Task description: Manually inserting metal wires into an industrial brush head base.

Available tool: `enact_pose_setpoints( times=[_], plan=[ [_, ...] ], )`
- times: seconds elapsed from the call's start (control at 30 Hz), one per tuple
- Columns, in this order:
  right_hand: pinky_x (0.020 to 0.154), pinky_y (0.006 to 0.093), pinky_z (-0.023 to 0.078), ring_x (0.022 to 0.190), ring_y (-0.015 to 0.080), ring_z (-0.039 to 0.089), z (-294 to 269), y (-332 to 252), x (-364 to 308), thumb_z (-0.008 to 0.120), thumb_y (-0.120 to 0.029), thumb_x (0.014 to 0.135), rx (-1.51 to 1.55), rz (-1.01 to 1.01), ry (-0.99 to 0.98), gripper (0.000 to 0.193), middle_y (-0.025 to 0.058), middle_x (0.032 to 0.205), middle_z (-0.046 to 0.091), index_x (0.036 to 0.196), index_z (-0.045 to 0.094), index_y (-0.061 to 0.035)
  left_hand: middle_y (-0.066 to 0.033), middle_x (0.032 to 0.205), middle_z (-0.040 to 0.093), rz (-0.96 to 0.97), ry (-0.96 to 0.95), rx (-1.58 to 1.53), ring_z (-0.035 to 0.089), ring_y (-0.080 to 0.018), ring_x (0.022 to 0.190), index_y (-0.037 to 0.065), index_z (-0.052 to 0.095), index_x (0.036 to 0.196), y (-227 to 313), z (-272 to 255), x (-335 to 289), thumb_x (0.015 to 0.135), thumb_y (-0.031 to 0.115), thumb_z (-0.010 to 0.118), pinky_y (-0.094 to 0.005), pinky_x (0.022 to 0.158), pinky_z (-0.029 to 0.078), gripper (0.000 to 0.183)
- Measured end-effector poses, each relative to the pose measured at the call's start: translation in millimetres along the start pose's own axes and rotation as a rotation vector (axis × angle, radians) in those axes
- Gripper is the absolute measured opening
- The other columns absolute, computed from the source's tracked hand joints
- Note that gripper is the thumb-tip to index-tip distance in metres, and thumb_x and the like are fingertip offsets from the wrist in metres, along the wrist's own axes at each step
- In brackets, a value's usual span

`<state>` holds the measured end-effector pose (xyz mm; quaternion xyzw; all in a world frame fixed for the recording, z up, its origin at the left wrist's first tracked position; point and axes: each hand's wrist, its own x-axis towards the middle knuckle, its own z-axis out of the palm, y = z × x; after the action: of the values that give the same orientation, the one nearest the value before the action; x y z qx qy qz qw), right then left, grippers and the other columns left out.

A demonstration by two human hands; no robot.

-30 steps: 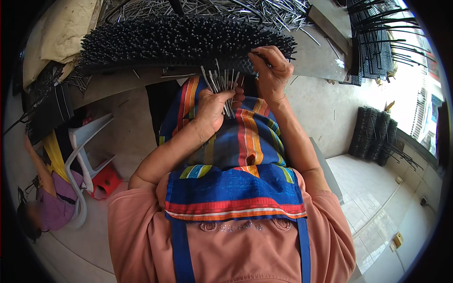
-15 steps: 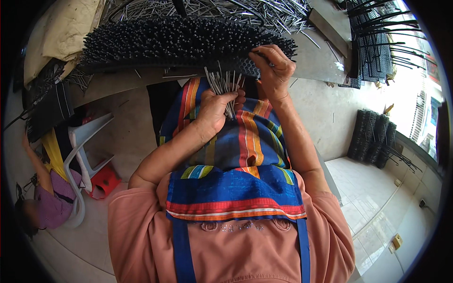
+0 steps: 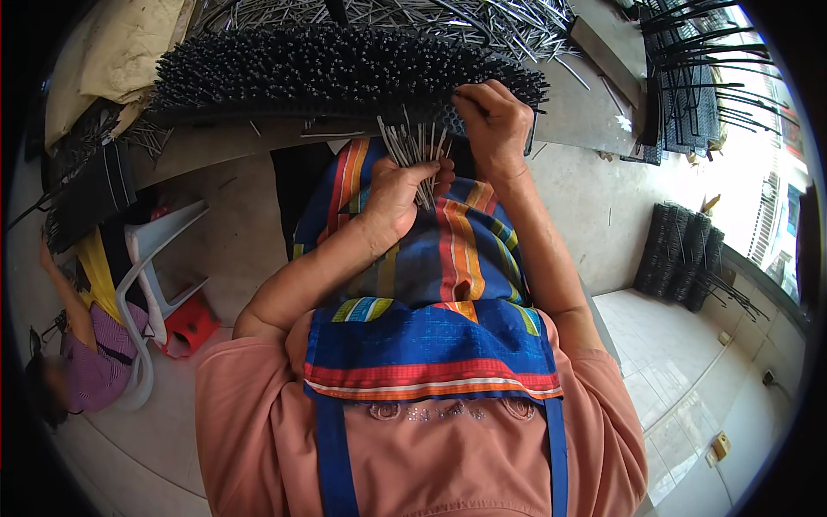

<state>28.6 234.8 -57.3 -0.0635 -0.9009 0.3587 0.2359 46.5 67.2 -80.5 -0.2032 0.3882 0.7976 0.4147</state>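
My left hand (image 3: 392,196) is closed round a fanned bundle of thin grey strips (image 3: 413,145), their far ends pointing up and away from me. Just beyond it lies a long black perforated panel (image 3: 336,73), thickly set with upright dark strips. At the right part of its near edge, where bare holes show, my right hand (image 3: 502,131) is pinched, thumb against fingers. Whatever those fingertips hold is too small to make out. A striped, many-coloured apron (image 3: 457,250) covers my lap beneath both hands.
Loose grey strips (image 3: 517,30) are heaped behind the panel on the work table (image 3: 564,108). At the far right stand black mesh pieces (image 3: 689,103) with long prongs; black rolls (image 3: 676,250) sit on the floor. Another person (image 3: 99,370) sits at left by a pale chair (image 3: 138,284) and red stool (image 3: 188,326).
My right hand has shifted slightly left along the panel's near edge, its fingers still pinched. The left hand keeps the bundle in nearly the same place.
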Motion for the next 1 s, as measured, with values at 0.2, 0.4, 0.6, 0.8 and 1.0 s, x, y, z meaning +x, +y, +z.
enact_pose_setpoints(
  times=[0.2, 0.4, 0.6, 0.8, 1.0],
  plan=[
    [0.056, 0.0235, 0.046, 0.063, 0.008, 0.059, -16.7, -11.5, -16.6, 0.074, -0.006, 0.079, 0.101, 0.299, -0.119, 0.011, 0.0033, 0.07, 0.064, 0.085, 0.07, 0.0012, -0.0112, 0.091, 0.072, -0.02, -0.063, -0.056, 0.07, -0.0193, 0.077, 0.001, 0.067, 0.102, 2.5, -0.1, 0.1, 0.084, -0.003, 0.062, -0.032, 0.068, 0.057, 0.019],
    [0.05, 0.0213, 0.042, 0.055, 0.005, 0.053, -22.4, -7.4, -38.2, 0.072, -0.006, 0.08, 0.687, 0.739, -0.352, 0.007, 0.0002, 0.064, 0.062, 0.08, 0.07, 0.0007, -0.0117, 0.092, 0.071, -0.051, -0.117, -0.008, 0.072, -0.0211, 0.079, 0.002, 0.067, 0.104, 2.3, 6.6, -4.1, 0.087, 0.002, 0.064, -0.035, 0.069, 0.06, 0.017],
    [0.04, 0.0206, 0.029, 0.043, 0.0032, 0.042, -29.2, -6.6, -15.8, 0.067, -0.006, 0.087, 0.633, 0.832, -0.304, 0.008, -0.0019, 0.058, 0.055, 0.081, 0.067, 0.0, -0.0118, 0.092, 0.071, -0.07, -0.047, -0.004, 0.072, -0.0225, 0.076, 0.001, 0.067, 0.103, 5.2, 7.5, -7.6, 0.09, 0.004, 0.063, -0.0322, 0.065, 0.06, 0.014],
    [0.042, 0.0203, 0.031, 0.048, 0.0028, 0.045, -25.3, -3.6, -23.5, 0.067, -0.005, 0.087, 0.608, 0.805, -0.586, 0.006, -0.0021, 0.061, 0.056, 0.084, 0.067, 0.0009, -0.0129, 0.09, 0.071, 0.073, -0.087, 0.075, 0.072, -0.0235, 0.073, 0.001, 0.067, 0.102, 1.0, 12.8, -9.1, 0.092, 0.008, 0.061, -0.0343, 0.063, 0.06, 0.013],
    [0.048, 0.0193, 0.034, 0.054, 0.0023, 0.046, -31.2, 0.6, -21.2, 0.067, 0.0, 0.086, 0.613, 0.551, 0.098, 0.004, -0.0032, 0.068, 0.058, 0.088, 0.069, -0.0014, -0.0133, 0.09, 0.071, -0.18, 0.022, 0.028, 0.071, -0.0233, 0.077, 0.001, 0.067, 0.104, -0.6, -16.1, -0.3, 0.093, 0.014, 0.061, -0.0336, 0.066, 0.059, 0.018]
  ],
)
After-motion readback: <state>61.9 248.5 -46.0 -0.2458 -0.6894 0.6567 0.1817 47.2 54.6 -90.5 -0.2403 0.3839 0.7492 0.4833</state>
